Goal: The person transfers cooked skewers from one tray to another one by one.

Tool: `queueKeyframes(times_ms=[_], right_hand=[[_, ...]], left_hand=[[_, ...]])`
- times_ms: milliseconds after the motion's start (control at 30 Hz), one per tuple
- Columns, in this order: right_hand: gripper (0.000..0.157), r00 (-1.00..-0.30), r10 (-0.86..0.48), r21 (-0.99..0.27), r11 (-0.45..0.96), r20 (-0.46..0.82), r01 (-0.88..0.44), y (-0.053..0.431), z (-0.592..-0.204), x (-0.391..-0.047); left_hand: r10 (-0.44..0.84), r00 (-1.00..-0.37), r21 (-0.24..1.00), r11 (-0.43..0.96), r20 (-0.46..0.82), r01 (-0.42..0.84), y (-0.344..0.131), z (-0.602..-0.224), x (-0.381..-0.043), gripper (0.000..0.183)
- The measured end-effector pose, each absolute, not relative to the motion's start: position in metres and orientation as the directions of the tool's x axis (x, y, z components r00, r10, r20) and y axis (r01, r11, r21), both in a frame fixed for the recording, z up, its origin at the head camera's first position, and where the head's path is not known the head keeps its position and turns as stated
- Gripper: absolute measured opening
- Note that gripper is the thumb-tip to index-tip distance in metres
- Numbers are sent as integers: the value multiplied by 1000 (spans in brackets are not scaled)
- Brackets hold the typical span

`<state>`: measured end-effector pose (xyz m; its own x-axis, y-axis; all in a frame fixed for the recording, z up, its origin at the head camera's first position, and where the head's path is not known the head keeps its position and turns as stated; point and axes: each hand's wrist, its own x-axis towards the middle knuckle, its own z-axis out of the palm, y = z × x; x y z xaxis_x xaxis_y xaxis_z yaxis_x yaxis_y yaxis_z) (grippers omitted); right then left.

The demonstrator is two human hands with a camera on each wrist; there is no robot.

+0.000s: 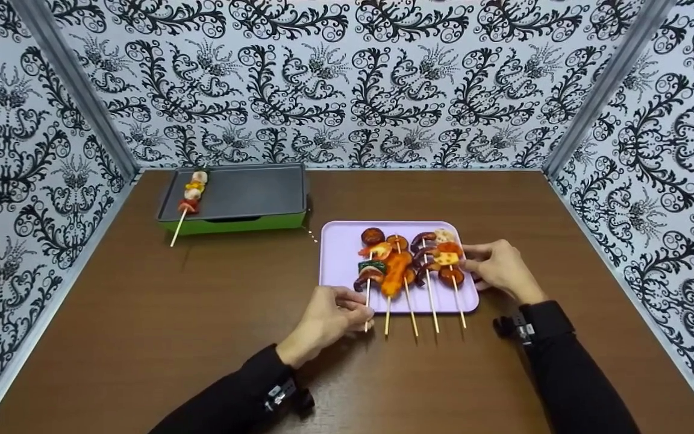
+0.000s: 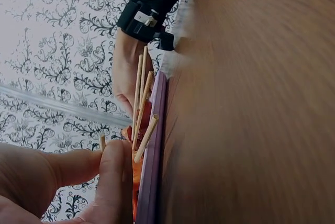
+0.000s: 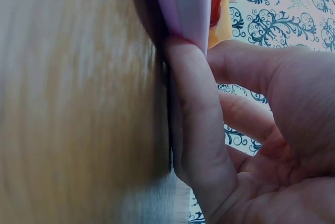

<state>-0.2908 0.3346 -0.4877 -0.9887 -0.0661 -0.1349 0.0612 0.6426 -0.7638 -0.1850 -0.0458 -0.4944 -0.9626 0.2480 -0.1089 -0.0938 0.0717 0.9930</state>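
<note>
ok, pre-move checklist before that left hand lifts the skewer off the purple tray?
1. Left hand pinches the leftmost skewer stick: ok.
2. Right hand steadies the purple tray at its right edge: ok.
3. Skewer free of the neighbouring skewers: cannot tell, the food pieces crowd together.
4. Bare room on the grill pan beside the skewer on the pan: ok.
5. Table path from tray to pan unobstructed: ok.
</note>
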Motion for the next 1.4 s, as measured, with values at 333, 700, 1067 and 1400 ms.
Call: queueKeyframes(times_ms=[333,700,1067,1400], right_hand=[[51,-989,-72,-759,649,-133,54,336,-486,-291],[52,-987,-77,-742,668,-141,54,339,-490,-291],[52,-987,-63,-744,665,-149,70,336,-485,-293],[51,-988,-72,-750,659,-136,55,334,-486,-293]], left_hand=[[249,-963,992,98,-99,-77,-39,-493,-181,25],[262,-952,982,142,-158,-124,-42,-497,-186,20],[264,-956,973,220,-128,-69,-52,-491,-189,19],[298,-954,944,325,-39,63,-66,-486,-193,17]])
